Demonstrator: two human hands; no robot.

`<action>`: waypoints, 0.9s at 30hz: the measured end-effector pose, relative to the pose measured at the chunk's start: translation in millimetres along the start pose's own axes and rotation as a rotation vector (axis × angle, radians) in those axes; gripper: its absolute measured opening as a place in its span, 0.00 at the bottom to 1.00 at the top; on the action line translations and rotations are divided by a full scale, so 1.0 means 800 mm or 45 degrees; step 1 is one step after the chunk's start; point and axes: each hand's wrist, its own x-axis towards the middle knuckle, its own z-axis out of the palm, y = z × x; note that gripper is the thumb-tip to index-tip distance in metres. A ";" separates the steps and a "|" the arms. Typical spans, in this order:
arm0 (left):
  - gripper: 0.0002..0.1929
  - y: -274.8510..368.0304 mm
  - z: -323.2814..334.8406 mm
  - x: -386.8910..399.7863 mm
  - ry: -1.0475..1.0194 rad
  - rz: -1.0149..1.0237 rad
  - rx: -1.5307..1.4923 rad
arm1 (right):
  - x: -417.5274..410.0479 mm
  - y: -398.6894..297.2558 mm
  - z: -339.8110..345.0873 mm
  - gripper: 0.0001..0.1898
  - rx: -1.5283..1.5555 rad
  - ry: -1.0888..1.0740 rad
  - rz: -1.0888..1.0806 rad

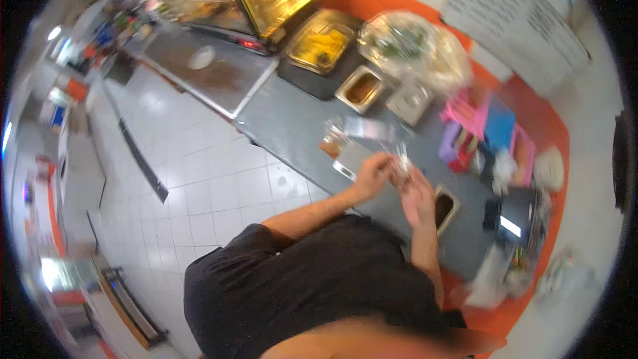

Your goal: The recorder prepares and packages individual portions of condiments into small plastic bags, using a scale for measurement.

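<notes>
Both of my hands meet over the grey counter [294, 124], holding a small clear plastic bag [402, 163] with something brownish in it. My left hand [371, 177] pinches its left side, and my right hand [419, 198] has its fingers against the right side. Blur hides the exact fingertip contact. Just left of the bag lies a small scale [344, 169] with a pale metal top. Beside that scale sits another clear bag with brown contents [330, 147]. Flat clear plastic bags [371, 129] lie beyond it. A rectangular container of dark contents [445, 210] stands close to my right wrist.
Farther back are a steel pan of brown sauce [362, 90], a lidded steel pan [409, 102], a tray of yellow food [319, 49] and a large bag of greens [398, 37]. Pink baskets [468, 112] stand right. A lit food warmer [239, 2] rises at the far end.
</notes>
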 end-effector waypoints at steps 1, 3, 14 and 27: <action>0.08 0.003 -0.002 0.001 0.017 0.105 0.144 | -0.004 -0.003 0.008 0.14 -0.024 -0.001 -0.028; 0.09 0.013 -0.005 -0.001 0.046 0.170 0.317 | -0.009 0.004 -0.003 0.11 -0.012 0.030 -0.048; 0.07 0.072 -0.057 0.025 -0.611 0.794 0.571 | 0.007 -0.029 -0.004 0.01 -0.854 0.067 -0.207; 0.17 0.100 -0.077 0.043 -0.295 0.291 0.335 | 0.018 -0.028 0.059 0.09 -1.083 -0.076 -0.423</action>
